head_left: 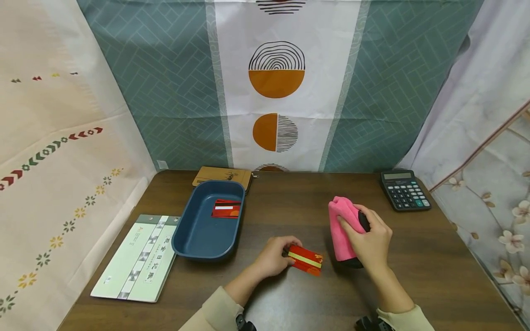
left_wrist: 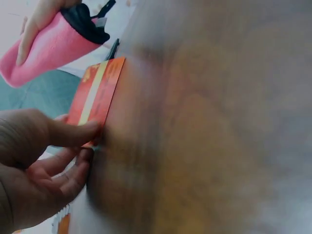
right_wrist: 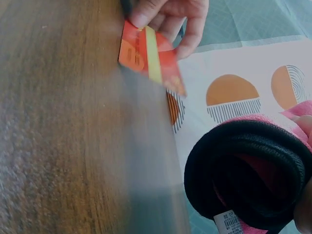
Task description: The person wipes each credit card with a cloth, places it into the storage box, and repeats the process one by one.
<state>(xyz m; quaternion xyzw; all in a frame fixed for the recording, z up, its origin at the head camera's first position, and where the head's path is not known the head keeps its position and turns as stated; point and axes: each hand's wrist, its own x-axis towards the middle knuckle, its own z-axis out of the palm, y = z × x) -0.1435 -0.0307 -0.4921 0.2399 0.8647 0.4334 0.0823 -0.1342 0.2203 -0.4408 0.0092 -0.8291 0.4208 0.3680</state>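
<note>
My left hand (head_left: 276,255) pinches a red card with a yellow stripe (head_left: 305,259) by one end, with the thumb on its face. In the left wrist view the thumb and fingers of that hand (left_wrist: 53,156) hold the card (left_wrist: 100,95) just over the tabletop. A rolled pink cloth item with black edging (head_left: 344,230) is in the grip of my right hand (head_left: 370,239), tilted above the table. The right wrist view looks into its black-rimmed end (right_wrist: 243,170), where a white barcode label (right_wrist: 228,223) hangs. Its exact kind cannot be told.
Left of my hands stands a blue tray (head_left: 198,230) with red cards (head_left: 226,208) inside. A pale green ledger (head_left: 136,257) lies beside it, and a tan notebook (head_left: 223,175) behind it. The black calculator (head_left: 405,190) sits at the back right of the brown table (head_left: 298,197).
</note>
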